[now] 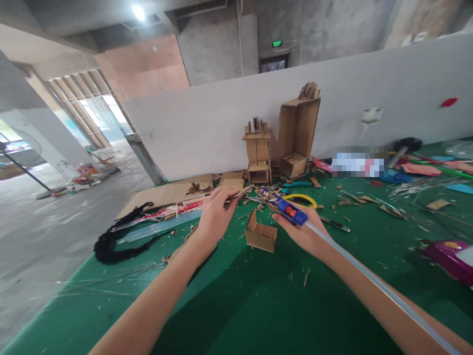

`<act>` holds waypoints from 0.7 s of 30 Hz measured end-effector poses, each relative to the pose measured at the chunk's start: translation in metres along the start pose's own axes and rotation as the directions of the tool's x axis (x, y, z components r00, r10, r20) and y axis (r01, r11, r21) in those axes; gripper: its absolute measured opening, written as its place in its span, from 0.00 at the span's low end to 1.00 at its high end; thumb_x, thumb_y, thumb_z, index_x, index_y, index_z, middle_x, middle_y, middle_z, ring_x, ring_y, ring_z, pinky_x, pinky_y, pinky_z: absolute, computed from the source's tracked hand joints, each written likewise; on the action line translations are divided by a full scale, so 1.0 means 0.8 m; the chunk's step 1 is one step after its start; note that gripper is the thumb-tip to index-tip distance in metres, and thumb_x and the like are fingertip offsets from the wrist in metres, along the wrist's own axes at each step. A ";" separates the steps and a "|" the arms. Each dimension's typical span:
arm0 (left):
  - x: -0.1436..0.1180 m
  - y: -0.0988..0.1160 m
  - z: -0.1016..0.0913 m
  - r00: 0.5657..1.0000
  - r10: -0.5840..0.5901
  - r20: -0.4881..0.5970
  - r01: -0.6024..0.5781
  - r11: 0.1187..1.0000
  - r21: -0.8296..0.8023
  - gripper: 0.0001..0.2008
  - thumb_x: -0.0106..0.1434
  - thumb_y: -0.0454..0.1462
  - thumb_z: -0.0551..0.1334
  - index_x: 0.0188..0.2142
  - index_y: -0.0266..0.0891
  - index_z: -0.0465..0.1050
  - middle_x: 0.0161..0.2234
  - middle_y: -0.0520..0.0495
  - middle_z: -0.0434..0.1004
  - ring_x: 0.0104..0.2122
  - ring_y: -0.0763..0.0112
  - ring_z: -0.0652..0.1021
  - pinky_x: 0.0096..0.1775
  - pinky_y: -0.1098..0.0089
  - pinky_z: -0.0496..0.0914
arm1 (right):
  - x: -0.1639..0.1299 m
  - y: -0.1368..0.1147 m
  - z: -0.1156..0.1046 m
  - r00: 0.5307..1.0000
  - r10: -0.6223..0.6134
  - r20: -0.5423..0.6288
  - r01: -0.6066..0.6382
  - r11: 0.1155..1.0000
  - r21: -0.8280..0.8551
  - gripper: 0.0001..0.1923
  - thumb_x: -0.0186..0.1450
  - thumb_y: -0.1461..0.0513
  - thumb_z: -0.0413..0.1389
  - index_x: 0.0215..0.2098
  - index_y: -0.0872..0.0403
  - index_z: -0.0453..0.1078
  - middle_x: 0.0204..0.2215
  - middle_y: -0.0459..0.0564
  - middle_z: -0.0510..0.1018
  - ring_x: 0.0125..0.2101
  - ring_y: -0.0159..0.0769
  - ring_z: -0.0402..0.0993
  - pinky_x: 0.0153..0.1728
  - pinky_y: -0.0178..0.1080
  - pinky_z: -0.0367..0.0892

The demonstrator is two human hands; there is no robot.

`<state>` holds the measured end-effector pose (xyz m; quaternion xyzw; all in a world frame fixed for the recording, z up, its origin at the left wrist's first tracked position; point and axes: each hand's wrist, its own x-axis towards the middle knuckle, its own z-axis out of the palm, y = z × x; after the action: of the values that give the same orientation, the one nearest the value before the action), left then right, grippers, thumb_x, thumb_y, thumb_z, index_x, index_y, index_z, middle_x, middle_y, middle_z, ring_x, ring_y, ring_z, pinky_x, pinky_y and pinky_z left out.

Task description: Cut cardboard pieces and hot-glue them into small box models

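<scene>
My left hand [219, 209] reaches forward over the green table, its fingers closed on a thin brown cardboard strip [245, 190]. My right hand [301, 227] is wrapped round a blue glue gun [291, 211] with an orange part in its side. A long translucent glue stick [354, 259] runs from the gun's back along my right forearm. The gun's front end is close to the strip, but I cannot tell whether they touch. Between my hands stands a small folded cardboard piece [261, 237] with one raised flap.
Two cardboard structures, a short one [258, 153] and a taller one [301, 130], stand against the white partition [207, 128]. Black fuzzy cord [105, 246] and clear sticks [158, 229] lie left. Pliers-like teal handles [297, 184], scraps and a purple object [449, 259] lie right.
</scene>
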<state>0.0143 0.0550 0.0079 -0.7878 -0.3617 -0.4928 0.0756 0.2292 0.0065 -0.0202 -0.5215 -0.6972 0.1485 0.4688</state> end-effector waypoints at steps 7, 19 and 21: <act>0.005 0.005 -0.005 0.983 -0.178 0.033 0.181 0.977 -0.111 0.06 0.60 0.34 0.58 0.36 0.39 0.73 0.35 0.48 0.76 0.36 0.70 0.76 0.39 0.70 0.70 | 0.017 0.021 -0.026 0.996 0.069 -0.061 -0.090 0.871 -0.483 0.16 0.59 0.58 0.53 0.44 0.53 0.67 0.33 0.53 0.78 0.32 0.44 0.75 0.29 0.39 0.64; 0.017 0.009 -0.003 0.826 -0.532 0.187 0.552 0.695 -0.461 0.11 0.55 0.37 0.62 0.37 0.35 0.71 0.35 0.47 0.77 0.34 0.69 0.76 0.39 0.68 0.69 | 0.019 0.055 -0.037 0.987 0.108 -0.116 -0.157 0.574 -0.804 0.22 0.66 0.54 0.44 0.47 0.64 0.65 0.45 0.68 0.70 0.47 0.61 0.64 0.46 0.61 0.56; 0.018 0.020 -0.005 0.806 -0.551 0.216 0.573 0.634 -0.518 0.12 0.53 0.37 0.64 0.37 0.35 0.71 0.35 0.47 0.78 0.34 0.70 0.77 0.40 0.68 0.70 | 0.017 0.039 -0.030 0.993 -0.065 -0.103 -0.033 0.675 -0.738 0.23 0.66 0.53 0.46 0.49 0.63 0.65 0.48 0.66 0.69 0.50 0.59 0.61 0.51 0.60 0.51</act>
<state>0.0251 0.0487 0.0258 -0.6309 -0.4290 -0.5602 -0.3228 0.2668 0.0240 -0.0228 -0.6681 -0.6728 -0.1812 0.2611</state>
